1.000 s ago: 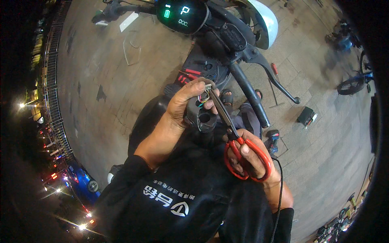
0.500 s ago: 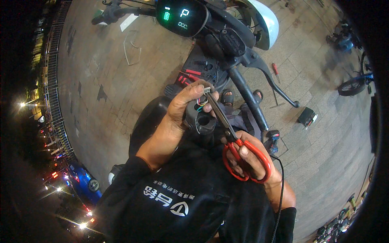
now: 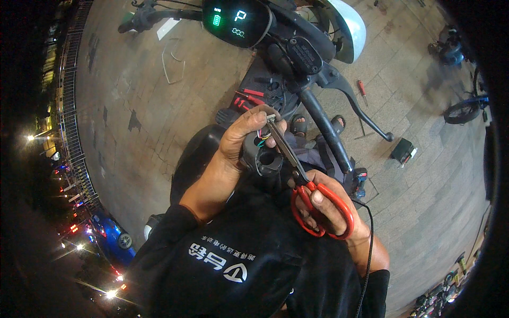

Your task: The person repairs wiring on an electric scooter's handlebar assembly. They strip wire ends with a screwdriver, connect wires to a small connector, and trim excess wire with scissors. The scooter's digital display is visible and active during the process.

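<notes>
My left fingers (image 3: 249, 125) pinch one small pale connector (image 3: 271, 117), with thin coloured wires (image 3: 260, 141) between it and one black housing (image 3: 269, 169) in the same hand. My right fingers (image 3: 321, 204) grip one pair of red-handled scissors (image 3: 301, 177), two blades (image 3: 288, 149) reaching to the connector. Ahead of my fingers are one lit display (image 3: 236, 24) and one brake lever (image 3: 356, 103); rightward, one cordless drill (image 3: 360, 179) and one red-handled screwdriver (image 3: 362, 90).

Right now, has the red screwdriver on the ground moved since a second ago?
No, not in any direction: the screwdriver lies the same way from the box. Only the view shifted a little.
</notes>
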`<action>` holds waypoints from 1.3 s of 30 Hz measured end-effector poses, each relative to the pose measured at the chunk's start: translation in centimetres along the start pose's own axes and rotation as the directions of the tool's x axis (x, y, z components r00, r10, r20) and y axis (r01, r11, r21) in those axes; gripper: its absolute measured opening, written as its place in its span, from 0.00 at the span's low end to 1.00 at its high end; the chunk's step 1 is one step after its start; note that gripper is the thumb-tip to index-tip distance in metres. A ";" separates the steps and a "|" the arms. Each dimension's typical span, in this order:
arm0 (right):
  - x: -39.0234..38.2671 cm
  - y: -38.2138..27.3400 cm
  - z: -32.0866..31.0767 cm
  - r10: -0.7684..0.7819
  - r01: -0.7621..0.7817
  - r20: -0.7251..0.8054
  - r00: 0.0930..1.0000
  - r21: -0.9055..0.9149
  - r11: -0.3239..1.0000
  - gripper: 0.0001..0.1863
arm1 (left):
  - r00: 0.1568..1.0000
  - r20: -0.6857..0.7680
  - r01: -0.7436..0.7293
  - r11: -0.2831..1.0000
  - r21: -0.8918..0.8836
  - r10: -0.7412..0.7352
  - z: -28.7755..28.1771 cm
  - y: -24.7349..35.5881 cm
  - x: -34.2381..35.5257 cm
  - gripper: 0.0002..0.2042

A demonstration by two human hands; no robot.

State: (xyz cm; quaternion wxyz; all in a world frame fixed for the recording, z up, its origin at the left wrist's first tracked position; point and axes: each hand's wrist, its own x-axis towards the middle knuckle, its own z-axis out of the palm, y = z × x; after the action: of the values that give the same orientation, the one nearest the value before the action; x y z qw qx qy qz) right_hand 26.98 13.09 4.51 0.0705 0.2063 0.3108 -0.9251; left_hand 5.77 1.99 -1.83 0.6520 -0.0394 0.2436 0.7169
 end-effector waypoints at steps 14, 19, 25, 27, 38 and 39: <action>0.3 -0.1 -0.1 0.003 -0.003 -0.001 1.000 -0.007 1.000 0.21 | 1.000 0.006 0.016 1.000 -0.001 -0.016 -0.5 0.3 0.2 0.11; 0.3 0.0 -0.1 0.012 -0.012 -0.010 1.000 0.002 1.000 0.21 | 0.999 -0.046 0.033 0.987 0.155 -0.026 -0.5 0.4 0.0 0.12; 0.1 -0.1 -0.2 0.023 -0.026 0.031 0.999 0.085 0.996 0.22 | 1.000 -0.008 0.011 0.999 0.034 -0.011 -0.6 0.2 0.1 0.10; 0.1 -0.2 -0.2 0.011 -0.014 0.028 1.000 0.094 0.995 0.22 | 1.000 -0.020 0.000 0.999 0.054 0.001 -0.2 0.2 0.1 0.10; -0.1 0.3 -0.3 -0.012 0.005 0.045 0.999 0.151 0.988 0.19 | 1.000 0.009 0.006 0.993 0.119 -0.007 -0.6 0.2 -0.5 0.11; -0.1 0.5 -0.3 -0.017 0.009 0.048 0.999 0.171 0.985 0.18 | 0.999 0.029 0.010 0.996 0.091 -0.013 -0.4 0.1 -0.5 0.12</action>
State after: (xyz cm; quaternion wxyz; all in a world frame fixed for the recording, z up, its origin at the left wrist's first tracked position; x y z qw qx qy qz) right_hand 27.29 12.89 4.05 0.0542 0.1865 0.2300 -0.9536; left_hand 5.62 1.39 -2.00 0.6607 -0.0005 0.2658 0.7020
